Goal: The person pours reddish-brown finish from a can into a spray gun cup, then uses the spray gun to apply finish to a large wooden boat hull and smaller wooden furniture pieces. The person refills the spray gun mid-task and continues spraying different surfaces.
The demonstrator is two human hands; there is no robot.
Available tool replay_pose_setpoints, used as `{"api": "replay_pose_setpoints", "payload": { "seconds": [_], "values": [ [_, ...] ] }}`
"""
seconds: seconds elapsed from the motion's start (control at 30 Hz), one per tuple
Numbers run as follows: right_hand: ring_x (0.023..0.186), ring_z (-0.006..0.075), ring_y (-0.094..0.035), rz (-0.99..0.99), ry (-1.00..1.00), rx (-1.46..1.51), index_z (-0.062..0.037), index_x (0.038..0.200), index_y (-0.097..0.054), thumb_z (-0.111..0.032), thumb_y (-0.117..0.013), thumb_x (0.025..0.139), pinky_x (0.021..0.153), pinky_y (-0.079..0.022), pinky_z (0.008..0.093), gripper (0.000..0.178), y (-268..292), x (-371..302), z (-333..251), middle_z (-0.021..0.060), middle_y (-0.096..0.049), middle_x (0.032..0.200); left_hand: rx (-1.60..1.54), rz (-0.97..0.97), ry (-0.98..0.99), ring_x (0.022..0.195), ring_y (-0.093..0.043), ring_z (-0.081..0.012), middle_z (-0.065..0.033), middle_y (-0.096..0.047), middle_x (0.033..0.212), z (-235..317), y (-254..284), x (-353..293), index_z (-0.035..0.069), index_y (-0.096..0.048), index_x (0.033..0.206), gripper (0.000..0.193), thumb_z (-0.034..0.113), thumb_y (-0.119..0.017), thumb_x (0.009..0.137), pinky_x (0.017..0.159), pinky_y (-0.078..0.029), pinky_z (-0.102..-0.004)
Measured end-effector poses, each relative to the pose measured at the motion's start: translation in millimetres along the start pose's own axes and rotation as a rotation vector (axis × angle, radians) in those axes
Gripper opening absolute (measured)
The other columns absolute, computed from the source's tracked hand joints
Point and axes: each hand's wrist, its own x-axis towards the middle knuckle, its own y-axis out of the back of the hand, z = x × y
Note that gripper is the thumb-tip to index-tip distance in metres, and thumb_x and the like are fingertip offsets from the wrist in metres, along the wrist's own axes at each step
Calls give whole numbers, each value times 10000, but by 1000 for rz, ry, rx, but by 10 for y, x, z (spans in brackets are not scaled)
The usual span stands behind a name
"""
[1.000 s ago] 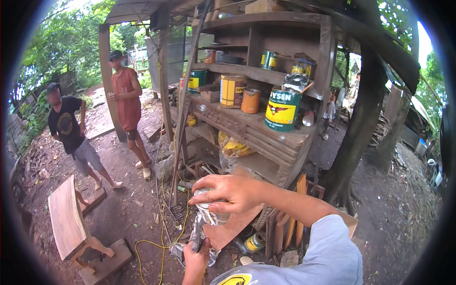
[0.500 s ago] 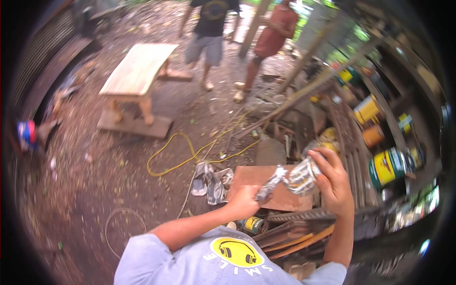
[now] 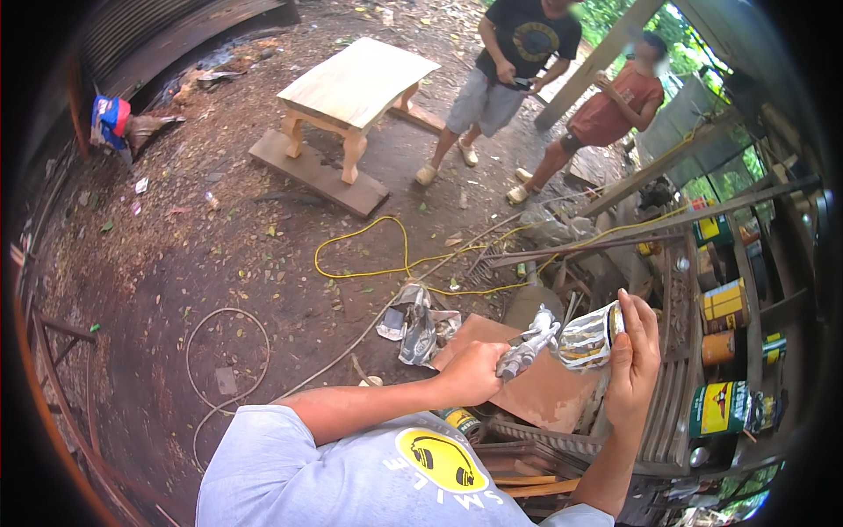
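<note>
My left hand [image 3: 476, 373] is closed around a grey, paint-smeared tool [image 3: 529, 342] that looks like a spray gun. To its right, my right hand [image 3: 634, 356] grips a metal cup [image 3: 584, 341] streaked with white paint, the fingers along its far side and the thumb nearer me. The cup is tilted, and its rim faces my palm. The gun's front end lies close to the cup; I cannot tell whether they touch. Beneath both is a flat brown board [image 3: 549, 386]. Crumpled, stained paper or cloth [image 3: 417, 325] lies left of the board.
A pale wooden table [image 3: 358, 83] stands on planks [image 3: 316, 171] farther off. Two people [image 3: 527, 61] [image 3: 619, 101] stand beyond it to the right. A yellow hose [image 3: 360, 274] and a pale cord [image 3: 263, 338] loop over the dirt. Paint cans [image 3: 722, 408] fill the wooden rack at right.
The view has swung, so the table and people sit farther right and higher. The gun and cup remain in my hands. The person in black has brought both hands together in front.
</note>
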Motion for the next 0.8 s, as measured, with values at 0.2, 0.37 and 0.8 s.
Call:
{"api": "replay_pose_setpoints", "payload": {
  "seconds": [0.2,0.37,0.8],
  "values": [
    [1137,315,-546,-27,188,45,22,1303,-597,-218,-551,981,967,-427,378,404,-57,81,-32,201,-513,1301,74,129,-58,643,-579,-189,-168,-674,756,88,116,-176,-1,-680,957,263,260,-665,930,652,-479,-384],
    [1154,338,-546,-66,326,120,19,1284,-613,-265,-539,987,979,-426,401,417,-7,136,1,221,-516,1300,29,194,76,614,-508,-147,-128,-632,689,418,82,-369,2,-673,951,287,289,-671,936,608,-445,-366],
    [1132,398,-575,-243,596,393,34,1182,-674,-363,-563,945,976,-438,440,476,269,40,322,271,-548,1266,9,347,170,642,-555,-190,-160,-638,714,519,-471,-762,-13,-667,906,336,321,-652,940,641,-462,-381]
  ]
}}
